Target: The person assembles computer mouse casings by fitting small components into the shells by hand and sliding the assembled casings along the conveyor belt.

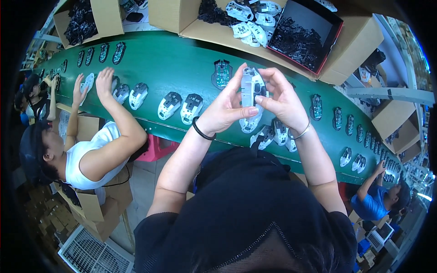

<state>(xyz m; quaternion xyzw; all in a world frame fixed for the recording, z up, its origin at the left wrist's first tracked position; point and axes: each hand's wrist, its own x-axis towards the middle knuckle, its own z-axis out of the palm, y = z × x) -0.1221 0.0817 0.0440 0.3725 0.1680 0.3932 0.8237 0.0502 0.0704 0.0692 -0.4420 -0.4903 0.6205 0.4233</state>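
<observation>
A long green work surface with a smooth top (186, 59) curved across the whole view, and at its near edge, on the left, sat a co-worker in a white sleeveless top (91, 159), both hands raised about a pale shell. Well off to the right, another co-worker in a blue short-sleeved shirt (371, 202) reached toward the surface. Along the far edge stood an open brown cardboard box (164, 16), which held a tilted black box with a red rim (302, 13) and a heap of white-and-black plastic shells (259, 34). Over the middle of the surface, the person's left hand (223, 109) pinched a long white-and-grey plastic mouse shell with a dark insert (249, 91) between thumb and fingers, while the right hand (287, 102) gripped its other side, fingers curled and thumb pressed on the insert. Two similar white-and-black shells (191, 108) lay left of the left forearm, and more lay below the right hand. Just left of the left hand's fingers lay a green circuit board on a black base (222, 74). Smallest of all, tiny black plastic parts (298, 43) filled much of the black box.
</observation>
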